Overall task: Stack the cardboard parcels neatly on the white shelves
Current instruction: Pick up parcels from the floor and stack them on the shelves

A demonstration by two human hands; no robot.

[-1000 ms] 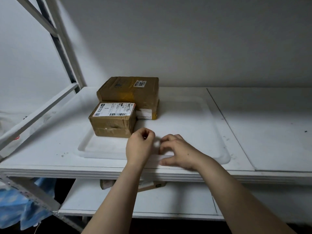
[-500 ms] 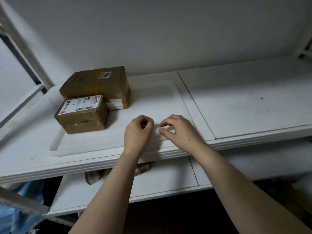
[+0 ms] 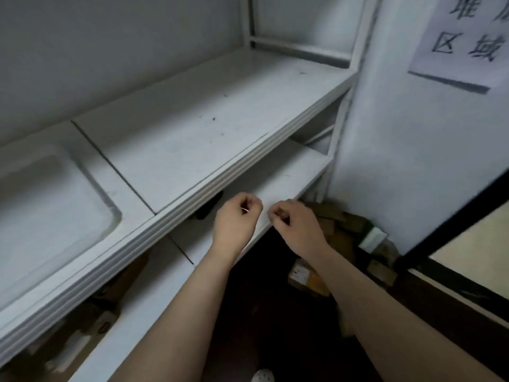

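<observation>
Both my hands hover side by side in front of the white shelves, fingers curled, with nothing visibly held. My left hand [image 3: 237, 219] is in front of the lower shelf [image 3: 278, 177]. My right hand [image 3: 296, 227] is just beyond that shelf's front edge. The upper shelf [image 3: 192, 128] carries no parcels in the part I see. Several cardboard parcels [image 3: 344, 224] lie in a heap on the dark floor to the right, one with a label [image 3: 304, 277] closest to my right forearm. More brown parcels [image 3: 104, 301] sit under the upper shelf at lower left, blurred.
A shallow white tray [image 3: 55, 205] lies on the upper shelf at left. The shelf's upright post [image 3: 349, 86] stands at right beside a white wall with a paper sign [image 3: 468, 37]. A dark-framed panel [image 3: 454, 230] closes off the lower right.
The view has swung right, so the two parcels on the upper shelf have left the frame. My hands have dropped from the upper shelf's tray to the lower shelf's front edge, still curled.
</observation>
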